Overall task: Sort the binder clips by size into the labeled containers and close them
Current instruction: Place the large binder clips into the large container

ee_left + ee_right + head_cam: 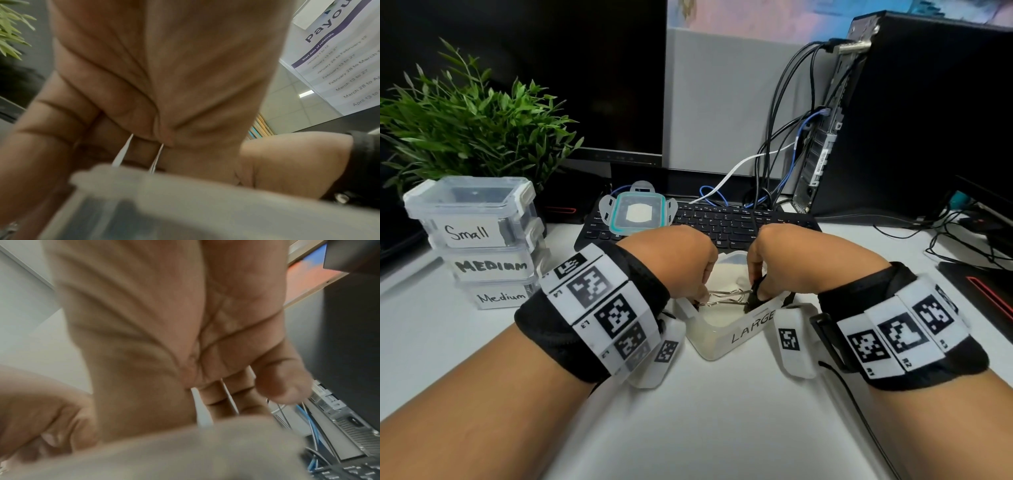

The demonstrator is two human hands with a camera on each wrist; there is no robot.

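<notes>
Pinching one black binder clip point(753, 297) by its steel wire handles, my left hand point(681, 270) and right hand point(763, 263) hold it over the open translucent plastic container labeled LARGE point(743, 334).

teal-rimmed lid point(637, 213), black keyboard point(739, 222), black-and-white checkered wristbands point(599, 308)

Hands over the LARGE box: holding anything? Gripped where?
Binder clips: left hand pinches wire handles, right hand pinches a black body, above the LARGE container.
</notes>
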